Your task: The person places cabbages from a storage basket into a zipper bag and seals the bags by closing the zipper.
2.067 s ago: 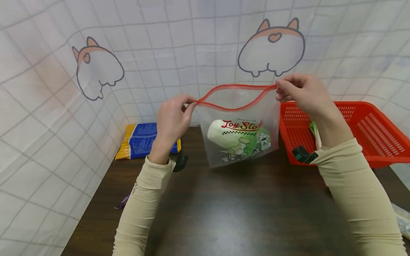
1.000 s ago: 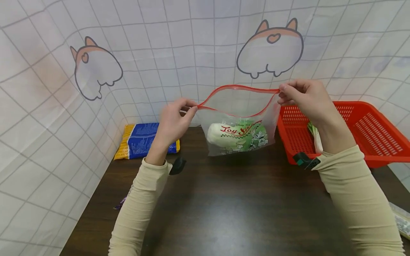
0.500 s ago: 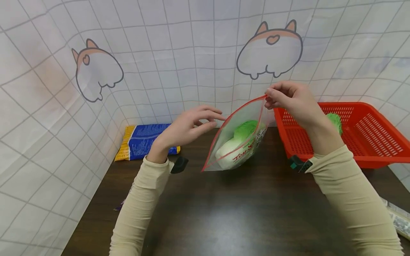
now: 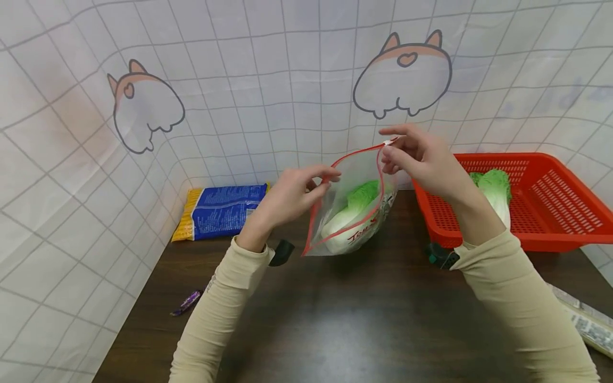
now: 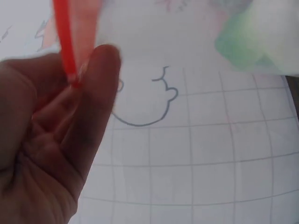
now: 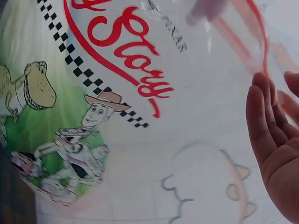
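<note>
A translucent zip bag (image 4: 348, 238) with red edging and "Toy Story" print sits tilted at the middle back, its mouth gaping toward me. Inside lies a napa cabbage (image 4: 360, 199), white base toward the front left and green leaves behind. My left hand (image 4: 299, 194) pinches the bag's back rim, and the red edging runs between thumb and fingers in the left wrist view. With thumb and fingers, my right hand (image 4: 419, 159) holds the upper right corner, where a small white slider (image 4: 390, 142) shows; its index finger stretches out above.
A red basket (image 4: 565, 242) at the right holds another leafy cabbage (image 4: 495, 191). At the back left lies a blue and yellow packet (image 4: 220, 210). A small purple wrapper (image 4: 188, 303) is by my left sleeve, and a long pale package (image 4: 586, 322) at the right edge.
Both hands held the bag up by its corners. It has come down and turned, its left corner dropping toward me. My left hand let that corner go and moved right onto the back rim.
</note>
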Motion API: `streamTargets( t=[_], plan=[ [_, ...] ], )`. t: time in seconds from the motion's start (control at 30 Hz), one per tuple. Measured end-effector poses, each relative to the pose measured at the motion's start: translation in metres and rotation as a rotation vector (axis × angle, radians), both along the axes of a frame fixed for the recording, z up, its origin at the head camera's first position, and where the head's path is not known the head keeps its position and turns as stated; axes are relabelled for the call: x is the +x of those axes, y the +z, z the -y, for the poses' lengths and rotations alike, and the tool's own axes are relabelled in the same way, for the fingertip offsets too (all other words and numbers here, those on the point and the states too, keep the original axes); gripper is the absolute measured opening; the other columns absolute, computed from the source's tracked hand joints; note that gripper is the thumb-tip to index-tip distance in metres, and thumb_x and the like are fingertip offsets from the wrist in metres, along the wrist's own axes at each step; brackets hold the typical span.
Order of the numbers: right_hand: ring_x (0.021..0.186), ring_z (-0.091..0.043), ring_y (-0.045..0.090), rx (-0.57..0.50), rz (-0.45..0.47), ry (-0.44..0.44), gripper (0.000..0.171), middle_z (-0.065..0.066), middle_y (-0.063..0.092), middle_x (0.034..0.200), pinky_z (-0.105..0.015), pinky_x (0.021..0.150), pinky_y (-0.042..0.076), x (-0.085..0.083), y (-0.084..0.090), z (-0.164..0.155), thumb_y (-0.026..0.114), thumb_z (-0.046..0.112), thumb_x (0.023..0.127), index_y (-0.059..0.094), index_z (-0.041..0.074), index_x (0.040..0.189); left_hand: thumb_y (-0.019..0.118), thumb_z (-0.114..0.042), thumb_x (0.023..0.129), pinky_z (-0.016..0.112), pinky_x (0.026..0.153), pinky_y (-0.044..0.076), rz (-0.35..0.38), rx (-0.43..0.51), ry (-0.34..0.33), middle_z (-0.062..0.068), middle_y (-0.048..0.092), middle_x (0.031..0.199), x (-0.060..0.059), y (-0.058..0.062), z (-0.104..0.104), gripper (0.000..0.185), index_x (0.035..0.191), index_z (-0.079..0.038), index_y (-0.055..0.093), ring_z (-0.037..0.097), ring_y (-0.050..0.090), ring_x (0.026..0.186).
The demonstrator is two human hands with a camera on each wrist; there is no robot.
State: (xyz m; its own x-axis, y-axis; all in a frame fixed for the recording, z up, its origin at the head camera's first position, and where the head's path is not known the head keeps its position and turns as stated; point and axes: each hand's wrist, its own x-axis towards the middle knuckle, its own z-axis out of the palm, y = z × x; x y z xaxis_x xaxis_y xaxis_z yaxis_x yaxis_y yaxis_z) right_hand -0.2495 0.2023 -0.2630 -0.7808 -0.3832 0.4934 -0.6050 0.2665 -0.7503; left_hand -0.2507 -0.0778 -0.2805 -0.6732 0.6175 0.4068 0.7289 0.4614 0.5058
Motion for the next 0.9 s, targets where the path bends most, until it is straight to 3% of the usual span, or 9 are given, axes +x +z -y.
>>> streamTargets(
  t=[0.1,0.23,0.37,0.47,0.63,0.7,0.8,0.87,0.9],
  plan=[
    [0.067,-0.012,0.062,0.199,-0.193,0.016,0.034,-0.002,0.065,0.079,-0.020,0.064,0.052,0.012,0.000,0.002,0.061,0.005,0.095,0.062,0.013,0.128,0.053,-0.004,0.097,0.024,0.055,0.045,-0.018,0.049,0.069,0.002,0.072,0.106,-0.001,-0.003,-0.002,0.027,0.118,-0.009,0.069,0.006,0.062,0.062],
    [0.057,-0.001,0.050,0.451,-0.371,0.068,0.014,0.014,0.055,0.069,-0.018,0.056,0.041,0.026,-0.002,0.002,0.067,0.009,0.092,0.071,0.020,0.099,0.053,-0.006,0.098,0.024,0.048,0.035,-0.007,0.092,0.124,0.002,0.072,0.107,-0.001,-0.006,-0.003,0.027,0.120,-0.008,0.069,0.007,0.057,0.053],
    [0.057,0.000,0.044,0.562,-0.407,0.077,0.012,0.018,0.049,0.069,-0.019,0.056,0.038,0.035,-0.003,0.001,0.070,0.012,0.090,0.067,0.023,0.087,0.058,-0.010,0.097,0.025,0.047,0.036,0.039,0.094,0.135,0.002,0.071,0.109,0.000,-0.005,-0.002,0.028,0.124,-0.009,0.066,0.008,0.059,0.052],
    [0.058,0.001,0.045,0.502,-0.426,0.052,0.019,0.020,0.049,0.067,-0.018,0.056,0.039,0.041,0.001,-0.001,0.073,0.009,0.087,0.065,0.025,0.082,0.061,-0.013,0.096,0.026,0.049,0.041,0.115,0.120,0.111,-0.003,0.070,0.111,0.004,-0.002,0.001,0.032,0.127,-0.015,0.065,0.009,0.061,0.054],
    [0.059,-0.006,0.057,0.136,-0.306,0.186,0.027,0.007,0.060,0.066,-0.020,0.056,0.046,0.052,0.011,-0.005,0.065,-0.010,0.085,0.068,0.016,0.081,0.055,-0.008,0.097,0.027,0.051,0.045,0.265,0.349,-0.003,-0.006,0.066,0.120,0.012,0.004,0.006,0.035,0.130,-0.017,0.062,0.017,0.059,0.057],
    [0.059,-0.011,0.059,0.036,-0.243,0.191,0.025,0.001,0.062,0.066,-0.022,0.057,0.047,0.055,0.014,-0.002,0.061,-0.013,0.087,0.069,0.011,0.081,0.052,-0.006,0.098,0.028,0.050,0.045,0.307,0.405,-0.039,-0.003,0.067,0.120,0.012,0.005,0.007,0.034,0.130,-0.016,0.062,0.022,0.059,0.057],
    [0.059,-0.013,0.060,0.032,-0.194,0.100,0.021,-0.001,0.062,0.065,-0.023,0.056,0.047,0.054,0.014,0.005,0.059,-0.007,0.092,0.068,0.008,0.080,0.048,-0.004,0.099,0.027,0.043,0.039,0.351,0.385,-0.015,-0.003,0.068,0.117,0.009,0.003,0.007,0.035,0.128,-0.016,0.064,0.025,0.054,0.048],
    [0.059,-0.012,0.060,0.072,-0.194,0.018,0.019,0.001,0.064,0.066,-0.022,0.056,0.048,0.052,0.012,0.009,0.062,-0.003,0.092,0.069,0.010,0.080,0.045,-0.004,0.099,0.026,0.040,0.034,0.308,0.339,0.047,-0.005,0.068,0.116,0.007,0.002,0.006,0.037,0.126,-0.018,0.065,0.021,0.050,0.045],
    [0.059,-0.010,0.060,0.089,-0.206,-0.020,0.018,0.003,0.064,0.067,-0.021,0.056,0.047,0.051,0.010,0.011,0.064,-0.001,0.092,0.070,0.011,0.081,0.043,-0.002,0.098,0.025,0.039,0.032,0.240,0.326,0.078,-0.005,0.069,0.114,0.005,0.002,0.005,0.039,0.125,-0.018,0.066,0.018,0.048,0.044]
  ],
)
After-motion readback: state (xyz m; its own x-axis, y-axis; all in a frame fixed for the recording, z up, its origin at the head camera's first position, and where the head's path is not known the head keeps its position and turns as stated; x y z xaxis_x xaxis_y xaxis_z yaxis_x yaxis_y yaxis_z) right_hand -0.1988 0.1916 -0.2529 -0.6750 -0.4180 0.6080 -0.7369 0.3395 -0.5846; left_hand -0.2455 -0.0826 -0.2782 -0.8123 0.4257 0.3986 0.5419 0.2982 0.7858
